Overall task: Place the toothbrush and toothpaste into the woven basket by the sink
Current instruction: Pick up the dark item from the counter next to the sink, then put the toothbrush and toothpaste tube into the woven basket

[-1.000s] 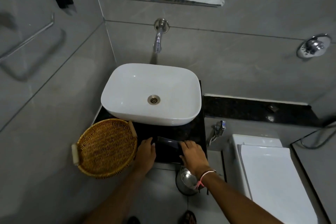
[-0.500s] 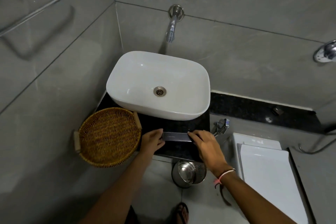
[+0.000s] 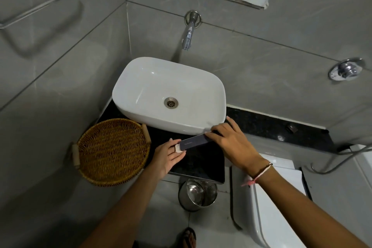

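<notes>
Here, seen from the head camera, a person is holding a long dark box (image 3: 194, 142) by both ends above the black counter (image 3: 203, 164), just in front of the white basin (image 3: 141, 110). The left hand (image 3: 168, 156) is pinching the box's pale near end between thumb and fingers; the right hand (image 3: 231, 143) is lying over the far end with fingers curled round it, a pink thread band (image 3: 256, 177) circling the wrist. Whether the box contains a toothbrush or toothpaste cannot be told — its print is too small to read. The woven basket (image 3: 112, 151) is sitting empty at the counter's left corner, just beside the left hand, with nothing between the two. A wall tap (image 3: 189, 34) is hanging over the basin. Below the counter a steel bin (image 3: 198, 195) is standing on the tiled floor, with a white toilet (image 3: 275, 207) to the right — its lid shut.
</notes>
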A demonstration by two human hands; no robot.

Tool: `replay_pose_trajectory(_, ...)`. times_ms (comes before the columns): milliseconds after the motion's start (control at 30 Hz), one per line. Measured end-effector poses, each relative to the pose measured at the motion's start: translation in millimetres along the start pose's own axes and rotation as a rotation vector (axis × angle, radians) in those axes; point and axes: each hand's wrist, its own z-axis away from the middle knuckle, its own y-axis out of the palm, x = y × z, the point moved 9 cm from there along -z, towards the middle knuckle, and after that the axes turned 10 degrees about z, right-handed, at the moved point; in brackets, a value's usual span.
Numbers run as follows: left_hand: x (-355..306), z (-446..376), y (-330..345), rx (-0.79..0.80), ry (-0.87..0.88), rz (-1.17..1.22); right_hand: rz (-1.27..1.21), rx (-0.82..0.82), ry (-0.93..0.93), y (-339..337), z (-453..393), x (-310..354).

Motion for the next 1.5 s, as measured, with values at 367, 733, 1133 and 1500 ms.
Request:
replay_pose_trajectory(367, 0, -1, -10, -0.011, 0.03, 0.06, 0.097, -0.032, -0.03, -28, -5, -5)
replay_pose_trajectory(733, -24, -6, -15, 0.072, 0.25, -0.227, -0.056, 0.198, 0.399, 28, 70, -44)
replay_pose_trajectory(1133, 33, -8, 49, 0.134, 0.277, -0.545, -0.644, 0.56, 1.066, 187, 285, 13)
replay_pose_trajectory(1500, 57, -46, 98, 0.184, 0.481, -0.693, -0.827, 0.772, 0.937, 350, 253, 60)
